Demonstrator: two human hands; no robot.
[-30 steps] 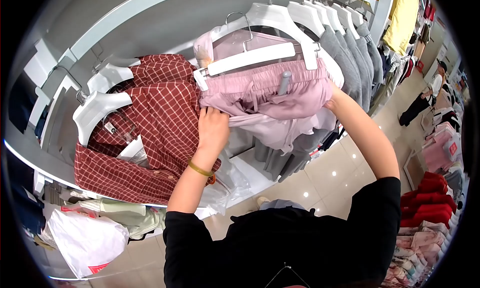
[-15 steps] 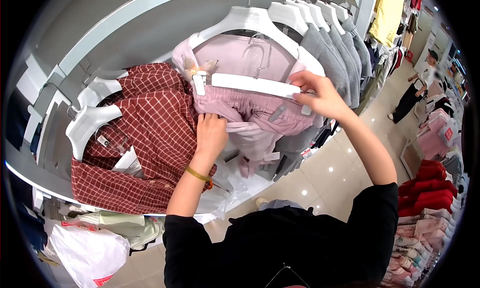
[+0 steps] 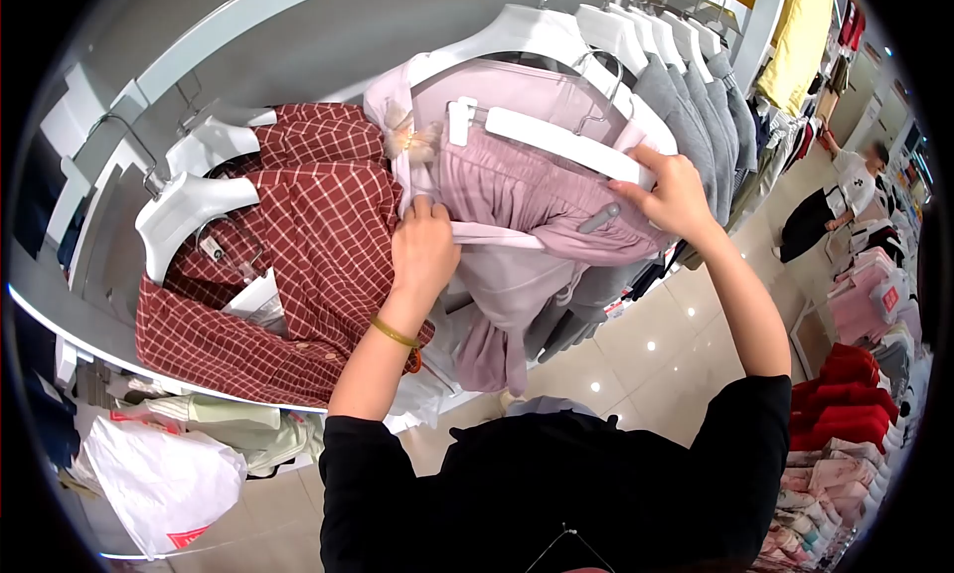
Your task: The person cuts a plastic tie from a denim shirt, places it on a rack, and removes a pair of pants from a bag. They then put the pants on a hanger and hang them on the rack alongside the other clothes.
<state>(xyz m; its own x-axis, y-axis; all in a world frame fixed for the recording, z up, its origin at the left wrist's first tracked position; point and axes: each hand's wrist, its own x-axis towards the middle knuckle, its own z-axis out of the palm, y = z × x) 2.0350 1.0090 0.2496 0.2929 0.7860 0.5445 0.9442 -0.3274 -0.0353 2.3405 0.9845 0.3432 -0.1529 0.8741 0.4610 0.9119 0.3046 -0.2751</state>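
Pink trousers (image 3: 517, 195) hang clipped to a white clip hanger (image 3: 556, 141), in front of a pale pink top (image 3: 517, 86) on its own white hanger. My left hand (image 3: 422, 250) grips the pink fabric at the left side of the trousers, near the top's hem. My right hand (image 3: 671, 190) holds the right end of the clip hanger and the waistband beneath it. The trouser legs drop down below my hands.
A red checked shirt (image 3: 298, 255) on white hangers hangs to the left. Grey garments (image 3: 696, 106) on several white hangers fill the rail to the right. A white bag (image 3: 159, 484) lies low at the left. Folded red and pink clothes (image 3: 845, 424) are stacked at right; another person (image 3: 835, 200) stands beyond.
The clip hanger has tilted, with its left end higher. The trousers have unfolded and now hang longer. My right hand has slid to the hanger's right end.
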